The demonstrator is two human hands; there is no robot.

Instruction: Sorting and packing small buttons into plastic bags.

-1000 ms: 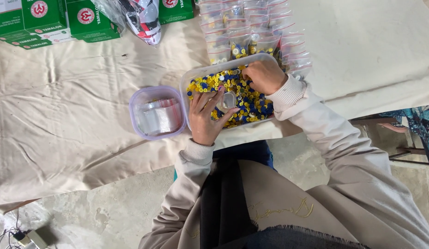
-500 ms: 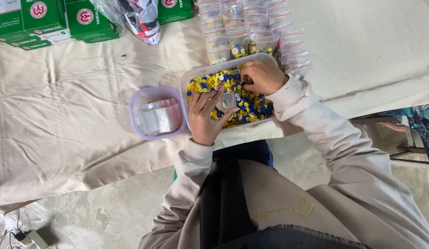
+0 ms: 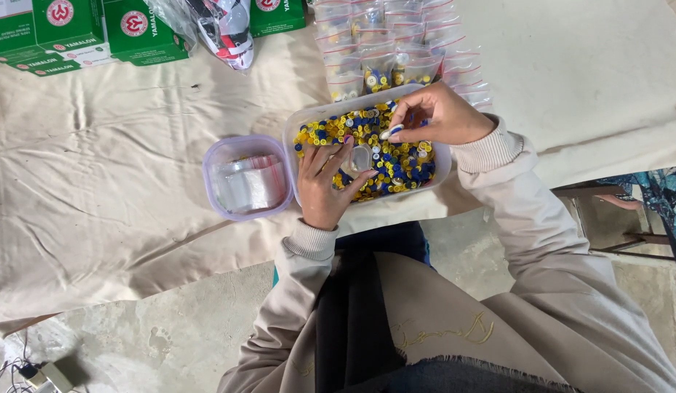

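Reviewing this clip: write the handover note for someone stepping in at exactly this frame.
Left hand: holds a small clear bag open over the tub of yellow and blue pieces.
Right hand: pinches one pale piece just above the tub, close to the bag.
Lilac box left of the tub holds a stack of clear bags. Rows of filled bags lie on the cream cloth behind the tub.
Done: many bags filled.
Left: the tub is still well stocked; the held bag looks unsealed.

Cream cloth point(image 3: 98, 189); tub point(image 3: 298, 124), lilac tub point(image 3: 210, 156), green boxes point(image 3: 76, 33).
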